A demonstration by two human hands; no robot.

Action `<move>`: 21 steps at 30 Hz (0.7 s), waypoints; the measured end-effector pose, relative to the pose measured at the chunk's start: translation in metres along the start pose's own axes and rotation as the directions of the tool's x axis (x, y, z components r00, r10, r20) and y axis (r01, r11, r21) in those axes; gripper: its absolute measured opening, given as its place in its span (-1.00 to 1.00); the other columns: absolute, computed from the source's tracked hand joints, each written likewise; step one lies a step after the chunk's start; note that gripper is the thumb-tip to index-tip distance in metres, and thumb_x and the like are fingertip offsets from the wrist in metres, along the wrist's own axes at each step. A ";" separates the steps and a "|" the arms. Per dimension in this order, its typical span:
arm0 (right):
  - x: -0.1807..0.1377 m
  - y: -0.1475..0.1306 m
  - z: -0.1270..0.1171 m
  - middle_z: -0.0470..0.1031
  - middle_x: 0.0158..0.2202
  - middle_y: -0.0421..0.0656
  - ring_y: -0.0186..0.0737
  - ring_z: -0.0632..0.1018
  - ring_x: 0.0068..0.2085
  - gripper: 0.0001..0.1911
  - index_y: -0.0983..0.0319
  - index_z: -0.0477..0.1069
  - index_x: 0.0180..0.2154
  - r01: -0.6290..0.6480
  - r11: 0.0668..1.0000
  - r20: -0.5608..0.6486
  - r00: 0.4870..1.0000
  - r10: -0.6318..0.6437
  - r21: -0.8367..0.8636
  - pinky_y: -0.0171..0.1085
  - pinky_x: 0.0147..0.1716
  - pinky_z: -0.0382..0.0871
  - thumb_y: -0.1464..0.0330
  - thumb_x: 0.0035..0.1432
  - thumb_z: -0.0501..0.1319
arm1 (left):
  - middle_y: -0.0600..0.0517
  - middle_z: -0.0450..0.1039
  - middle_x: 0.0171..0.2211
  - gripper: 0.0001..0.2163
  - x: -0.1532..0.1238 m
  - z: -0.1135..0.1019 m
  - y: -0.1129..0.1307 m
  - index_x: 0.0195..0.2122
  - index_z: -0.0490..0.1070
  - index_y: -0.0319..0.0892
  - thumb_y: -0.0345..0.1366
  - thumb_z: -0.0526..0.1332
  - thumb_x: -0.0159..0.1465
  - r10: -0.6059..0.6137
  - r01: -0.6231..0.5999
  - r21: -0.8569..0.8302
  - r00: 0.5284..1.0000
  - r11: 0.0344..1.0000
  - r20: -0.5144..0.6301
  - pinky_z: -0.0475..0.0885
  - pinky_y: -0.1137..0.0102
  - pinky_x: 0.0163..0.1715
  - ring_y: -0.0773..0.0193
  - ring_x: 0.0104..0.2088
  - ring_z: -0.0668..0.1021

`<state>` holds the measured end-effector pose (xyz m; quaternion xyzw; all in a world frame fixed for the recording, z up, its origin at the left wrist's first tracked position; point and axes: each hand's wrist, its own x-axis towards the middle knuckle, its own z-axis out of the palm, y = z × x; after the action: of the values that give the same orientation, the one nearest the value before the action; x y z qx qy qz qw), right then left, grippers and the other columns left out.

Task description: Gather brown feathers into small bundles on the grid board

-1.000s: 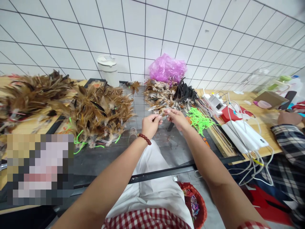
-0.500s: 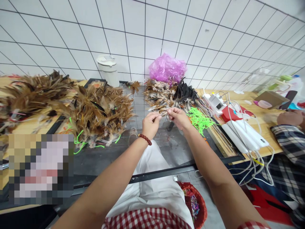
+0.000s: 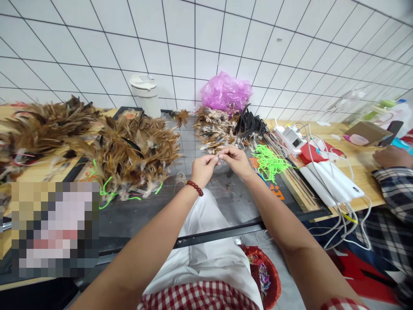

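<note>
My left hand (image 3: 204,168) and my right hand (image 3: 236,160) meet fingertip to fingertip over the dark glass tabletop (image 3: 222,206). Both are closed in a pinch; whatever lies between the fingers is too small to make out. Just beyond them is a pile of pale speckled feathers (image 3: 211,125) with a bunch of black feathers (image 3: 248,125) at its right. Bright green cords (image 3: 269,162) lie beside my right hand. A large heap of brown feathers (image 3: 138,146), with green cord ends sticking out, spreads to the left of my left hand.
A pink plastic bag (image 3: 227,90) and a white lidded cup (image 3: 145,94) stand by the tiled wall. White power strips (image 3: 332,185) with cables lie at right, near another person's plaid sleeve (image 3: 393,185). Below the table edge is a red basket (image 3: 274,280). More brown feathers (image 3: 48,125) lie far left.
My hands were slightly apart and have come together at the fingertips, the right one moving left. The other person's hand at the right edge has shifted slightly left.
</note>
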<state>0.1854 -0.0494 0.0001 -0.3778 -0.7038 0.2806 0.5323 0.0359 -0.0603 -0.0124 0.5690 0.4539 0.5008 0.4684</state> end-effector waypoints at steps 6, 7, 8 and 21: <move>-0.002 -0.003 0.001 0.43 -0.42 -0.23 -0.34 0.43 -0.37 -0.79 0.21 0.45 -0.43 -0.101 0.983 -0.010 0.995 0.103 0.152 -0.29 -0.29 0.32 0.20 0.02 0.32 | 0.06 0.42 -0.62 -0.80 0.000 0.000 0.003 -0.51 0.51 -0.24 -0.18 0.29 0.03 -0.089 0.108 -0.204 0.991 0.973 0.102 0.23 0.49 -0.53 0.42 -0.59 0.36; -0.002 -0.003 0.001 0.42 -0.43 -0.24 -0.36 0.42 -0.39 -0.78 0.21 0.44 -0.43 -0.124 0.976 -0.001 0.992 0.126 0.180 -0.30 -0.32 0.31 0.19 0.02 0.32 | 0.05 0.43 -0.61 -0.80 0.000 0.000 0.004 -0.49 0.52 -0.24 -0.18 0.31 0.01 -0.109 0.136 -0.249 0.987 0.959 0.118 0.26 0.48 -0.51 0.41 -0.58 0.38; -0.002 -0.003 0.001 0.41 -0.45 -0.25 -0.37 0.40 -0.42 -0.76 0.22 0.43 -0.43 -0.145 0.969 0.004 0.989 0.147 0.199 -0.32 -0.35 0.30 0.18 0.02 0.32 | 0.06 0.42 -0.62 -0.79 0.000 0.000 0.005 -0.48 0.52 -0.24 -0.18 0.32 0.00 -0.125 0.160 -0.291 0.983 0.943 0.134 0.28 0.48 -0.49 0.40 -0.56 0.41; -0.003 -0.009 0.005 0.44 -0.46 -0.24 -0.35 0.44 -0.39 -0.74 0.22 0.42 -0.44 -0.205 0.945 0.066 0.979 0.195 0.253 -0.29 -0.28 0.36 0.16 0.00 0.33 | 0.04 0.42 -0.62 -0.78 0.001 0.000 0.002 -0.56 0.47 -0.26 -0.18 0.34 0.00 -0.142 0.182 -0.359 0.981 0.915 0.135 0.23 0.50 -0.53 0.44 -0.59 0.37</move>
<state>0.1788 -0.0572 0.0042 -0.3688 -0.6297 0.4300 0.5316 0.0364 -0.0593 -0.0105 0.4566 0.3714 0.5057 0.6307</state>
